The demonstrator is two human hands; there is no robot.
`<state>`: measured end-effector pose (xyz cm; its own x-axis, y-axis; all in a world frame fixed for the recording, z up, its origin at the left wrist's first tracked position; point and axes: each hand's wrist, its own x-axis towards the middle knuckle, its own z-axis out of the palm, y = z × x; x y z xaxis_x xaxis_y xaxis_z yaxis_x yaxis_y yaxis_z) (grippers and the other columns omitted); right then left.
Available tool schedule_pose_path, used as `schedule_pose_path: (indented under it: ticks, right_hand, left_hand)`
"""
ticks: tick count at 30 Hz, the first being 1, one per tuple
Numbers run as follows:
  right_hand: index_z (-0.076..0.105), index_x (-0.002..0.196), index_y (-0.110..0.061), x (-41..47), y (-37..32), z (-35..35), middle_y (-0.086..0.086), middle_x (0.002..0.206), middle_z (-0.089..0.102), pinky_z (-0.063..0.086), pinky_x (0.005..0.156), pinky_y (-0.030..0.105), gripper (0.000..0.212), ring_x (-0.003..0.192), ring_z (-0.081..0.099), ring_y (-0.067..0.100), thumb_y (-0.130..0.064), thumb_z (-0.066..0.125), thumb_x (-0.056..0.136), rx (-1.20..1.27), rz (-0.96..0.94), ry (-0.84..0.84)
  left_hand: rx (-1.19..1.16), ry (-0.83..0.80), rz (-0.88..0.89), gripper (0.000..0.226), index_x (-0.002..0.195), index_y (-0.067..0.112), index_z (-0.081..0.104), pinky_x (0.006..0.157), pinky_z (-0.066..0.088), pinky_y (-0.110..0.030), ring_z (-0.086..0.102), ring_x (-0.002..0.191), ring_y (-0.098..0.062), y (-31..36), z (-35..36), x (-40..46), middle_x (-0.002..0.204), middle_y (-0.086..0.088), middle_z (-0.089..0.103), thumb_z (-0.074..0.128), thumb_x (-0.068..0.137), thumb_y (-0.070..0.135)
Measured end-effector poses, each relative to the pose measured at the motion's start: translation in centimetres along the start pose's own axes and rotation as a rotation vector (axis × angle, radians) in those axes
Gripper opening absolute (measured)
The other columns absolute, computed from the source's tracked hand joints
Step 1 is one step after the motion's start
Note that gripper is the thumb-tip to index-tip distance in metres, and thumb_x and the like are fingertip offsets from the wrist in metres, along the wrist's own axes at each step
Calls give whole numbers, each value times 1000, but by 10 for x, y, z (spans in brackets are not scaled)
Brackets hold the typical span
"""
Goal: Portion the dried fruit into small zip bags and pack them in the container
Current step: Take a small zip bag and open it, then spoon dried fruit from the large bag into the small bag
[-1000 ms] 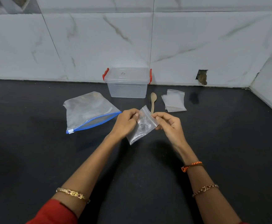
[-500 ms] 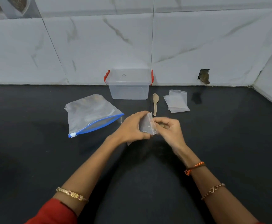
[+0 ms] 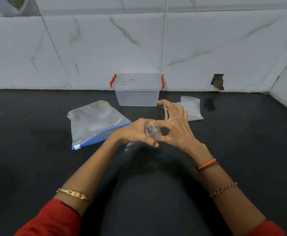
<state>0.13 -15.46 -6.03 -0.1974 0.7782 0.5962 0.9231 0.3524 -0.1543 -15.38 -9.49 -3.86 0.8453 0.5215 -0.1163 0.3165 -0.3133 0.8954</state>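
Pinching small zip bag (image 3: pixel 152 132) | clear, crumpled; both grips on it: left hand (image 3: pixel 136 133), right hand (image 3: pixel 176 126)

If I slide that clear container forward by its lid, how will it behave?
The container looks empty and thin-walled, so it is probably light and should skid easily on the smooth counter. Its lid appears held by the red clips, so it likely stays on. Being low and wide, it seems unlikely to tip.

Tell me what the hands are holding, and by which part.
Both hands, left hand and right hand, pinch one small clear plastic zip bag at its upper edge; its lower part is hidden.
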Motion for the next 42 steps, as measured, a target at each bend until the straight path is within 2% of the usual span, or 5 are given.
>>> schedule_pose_path:
  ticks: [9, 15, 21, 31, 42]
  right_hand:
    - [74, 70, -21, 6, 6, -3, 7, 124, 43, 43, 70, 34, 16, 98, 43, 19, -6, 68, 66, 131, -71, 163]
    - [72, 86, -10, 7, 19, 3, 2, 95, 59, 37, 69, 2, 19, 80, 53, 7, 4, 59, 83, 407, 536, 291]
    - [69, 96, -6, 13, 34, 22, 8, 101, 69, 42, 77, 24, 14, 93, 61, 19, -13, 58, 90, 366, 969, 60]
    - [60, 102, 0, 31, 31, 37, 16, 107, 61, 49, 78, 40, 24, 101, 59, 33, -21, 59, 90, 70, 984, -164]
    - [65, 93, -3, 27, -7, 14, 3, 67, 58, 49, 49, 15, 9, 57, 55, 10, -2, 57, 89, 869, 999, 53]
  left_hand:
    - [165, 145, -49, 40, 95, 15, 64, 84, 51, -34, 63, 88, -21, -10, 4, 5, 92, -5, 66, 82, 59, 12]
    - [186, 351, -19, 54, 117, 13, 60, 96, 46, -30, 56, 105, -14, -16, 15, 4, 112, -2, 62, 81, 67, 12]
    - [155, 516, 53, 54, 118, 16, 59, 95, 47, -28, 55, 108, -13, -19, 22, -2, 112, 7, 59, 81, 68, 14]
    - [717, 853, -28, 27, 100, 10, 64, 69, 40, -31, 62, 87, -33, -4, 19, -22, 93, -12, 69, 68, 73, 11]
    - [369, 1135, -274, 37, 109, 6, 65, 82, 49, -37, 63, 96, -32, -3, -46, -91, 100, -16, 68, 73, 75, 16]
